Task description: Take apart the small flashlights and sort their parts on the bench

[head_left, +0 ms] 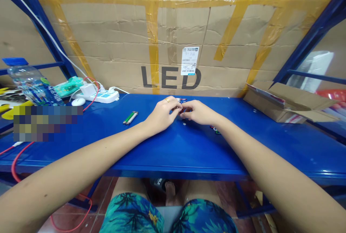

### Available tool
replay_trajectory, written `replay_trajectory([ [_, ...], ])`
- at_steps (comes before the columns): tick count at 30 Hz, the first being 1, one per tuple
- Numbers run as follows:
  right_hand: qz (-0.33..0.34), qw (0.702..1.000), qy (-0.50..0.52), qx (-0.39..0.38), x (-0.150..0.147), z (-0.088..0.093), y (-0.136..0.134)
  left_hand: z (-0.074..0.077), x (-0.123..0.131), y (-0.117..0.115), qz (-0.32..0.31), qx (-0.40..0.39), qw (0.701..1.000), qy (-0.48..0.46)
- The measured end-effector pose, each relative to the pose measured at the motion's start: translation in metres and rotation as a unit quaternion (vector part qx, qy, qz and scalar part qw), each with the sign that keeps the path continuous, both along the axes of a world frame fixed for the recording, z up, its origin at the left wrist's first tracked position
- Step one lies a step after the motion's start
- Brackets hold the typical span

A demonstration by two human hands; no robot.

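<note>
Apparently light and rigid: small red-and-blue metal clips [181, 100], lying at mid-depth on the glossy blue metal table [173, 153], right at the fingertips. Smooth finish, probably slippery, so a fingertip pinch across the sides suits them best.

Left hand [161, 114] and right hand [199, 112] meet palm-down, fingers curled and pinched onto the clips; the exact contact is hidden. Both forearms reach forward and converge, wrists low over the table.

More small coloured pieces [214, 129] lie beside the right wrist.
</note>
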State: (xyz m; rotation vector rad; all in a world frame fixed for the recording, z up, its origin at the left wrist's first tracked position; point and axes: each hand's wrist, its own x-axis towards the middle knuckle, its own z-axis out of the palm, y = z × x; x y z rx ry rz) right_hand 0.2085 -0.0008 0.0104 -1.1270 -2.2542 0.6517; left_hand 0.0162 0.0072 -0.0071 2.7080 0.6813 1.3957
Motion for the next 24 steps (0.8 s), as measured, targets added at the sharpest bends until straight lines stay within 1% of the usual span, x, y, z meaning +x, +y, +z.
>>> replay_trajectory([
  [5,0.004,1.0,0.025,-0.01,-0.004,0.001,-0.004,0.002,0.0,-0.004,0.033,-0.074,0.996,-0.022],
  [8,0.011,0.997,0.065,-0.03,-0.009,0.002,-0.007,0.005,-0.001,-0.005,0.044,-0.097,0.994,-0.029],
  [10,0.003,0.997,0.074,-0.036,-0.012,0.0,-0.008,0.009,-0.003,-0.004,0.046,-0.112,0.992,-0.041],
  [12,-0.02,0.998,0.059,-0.02,-0.015,-0.002,-0.006,0.014,-0.007,-0.002,0.045,-0.134,0.988,-0.063],
  [15,-0.09,0.995,0.016,0.04,-0.023,-0.007,-0.003,0.022,-0.017,0.006,0.053,-0.178,0.975,-0.123],
  [17,-0.116,0.99,-0.023,0.077,-0.033,-0.011,-0.003,0.026,-0.023,0.014,0.058,-0.197,0.964,-0.172],
  [18,-0.112,0.988,-0.045,0.092,-0.04,-0.012,-0.004,0.027,-0.026,0.018,0.058,-0.203,0.958,-0.195],
  [20,-0.076,0.986,-0.086,0.121,-0.055,-0.014,-0.005,0.028,-0.03,0.025,0.054,-0.219,0.946,-0.233],
  [22,-0.049,0.98,-0.121,0.148,-0.07,-0.017,-0.006,0.028,-0.031,0.03,0.04,-0.246,0.932,-0.262],
  [24,-0.031,0.975,-0.149,0.16,-0.08,-0.019,-0.005,0.027,-0.03,0.032,0.017,-0.281,0.917,-0.282],
])
